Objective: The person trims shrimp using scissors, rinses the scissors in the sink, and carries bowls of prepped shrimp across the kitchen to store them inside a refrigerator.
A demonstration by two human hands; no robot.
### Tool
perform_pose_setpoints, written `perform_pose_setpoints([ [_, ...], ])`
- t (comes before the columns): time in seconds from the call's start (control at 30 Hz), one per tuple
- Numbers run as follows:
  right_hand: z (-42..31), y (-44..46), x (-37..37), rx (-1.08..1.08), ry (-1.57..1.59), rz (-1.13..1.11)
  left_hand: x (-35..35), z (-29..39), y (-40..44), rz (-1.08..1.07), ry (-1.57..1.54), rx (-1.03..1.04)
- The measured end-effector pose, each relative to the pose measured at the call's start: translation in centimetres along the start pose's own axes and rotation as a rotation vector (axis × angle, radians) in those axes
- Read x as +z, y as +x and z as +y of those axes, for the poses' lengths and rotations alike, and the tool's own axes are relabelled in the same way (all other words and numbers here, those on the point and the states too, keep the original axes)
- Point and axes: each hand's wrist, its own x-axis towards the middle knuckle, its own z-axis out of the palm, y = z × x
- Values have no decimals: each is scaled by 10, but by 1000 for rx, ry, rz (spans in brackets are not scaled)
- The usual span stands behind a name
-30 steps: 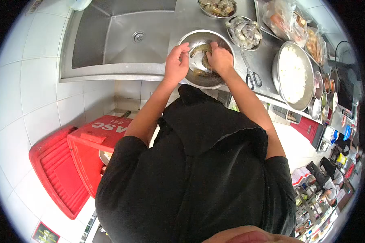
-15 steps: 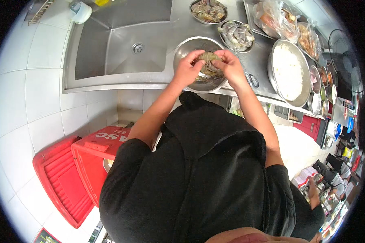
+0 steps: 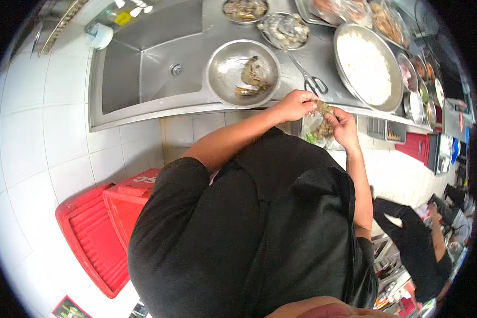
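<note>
My left hand (image 3: pixel 296 105) and my right hand (image 3: pixel 344 127) both grip one shrimp (image 3: pixel 322 108), just past the counter's front edge. Beneath them is a bin or bag (image 3: pixel 314 133) with greenish and brown scraps, partly hidden by my hands and shirt. To the left, a steel bowl (image 3: pixel 215 87) contains a few whole shrimp (image 3: pixel 255 73). Black-handled scissors (image 3: pixel 314 84) lie on the counter close to my left hand. Farther back are a bowl of grey shrimp (image 3: pixel 285 31) and a bowl of brownish shrimp (image 3: pixel 245 9).
A steel sink (image 3: pixel 164 63) is at the left. On the right stand a large bowl of white food (image 3: pixel 367 66), bagged food (image 3: pixel 342 10) and several small bowls. A red bin (image 3: pixel 123 204) stands at lower left. Another person in black (image 3: pixel 416 238) is behind at right.
Both hands have moved right with the shrimp, from above the steel bowl to beyond the counter edge over the scraps. The view has shifted, and the bowl's shrimp and scissors are now uncovered.
</note>
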Motion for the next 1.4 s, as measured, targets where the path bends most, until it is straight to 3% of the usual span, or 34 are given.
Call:
perform_pose_setpoints([
  [0.17,32,-22,-28,-145,-148,100,32,0,18,-70,-25,-128],
  [0.3,36,-34,-48,-322,-459,168,53,-15,28,-97,-99,-217],
  [0.4,66,-37,-62,-240,-635,172,68,-15,36,-77,-37,-298],
  [0.5,103,-37,-75,-169,-563,285,69,-26,41,-47,-16,-320],
  [0.67,149,-35,-85,-9,-661,265,75,-34,44,-10,62,-344],
  [0.73,151,-36,-83,16,-706,274,78,-34,46,2,56,-357],
  [0.83,126,-37,-78,-238,-589,406,84,-37,47,-5,30,-371],
  [0.93,76,-42,-62,-379,-575,376,91,-41,50,-32,-20,-371],
  [1.03,70,-32,-50,-298,-697,238,96,-42,55,-46,-39,-376],
  [1.07,71,-28,-47,-386,-700,284,94,-44,58,-41,-26,-387],
  [1.4,83,-9,-36,-273,-682,214,84,-44,60,-60,-2,-434],
])
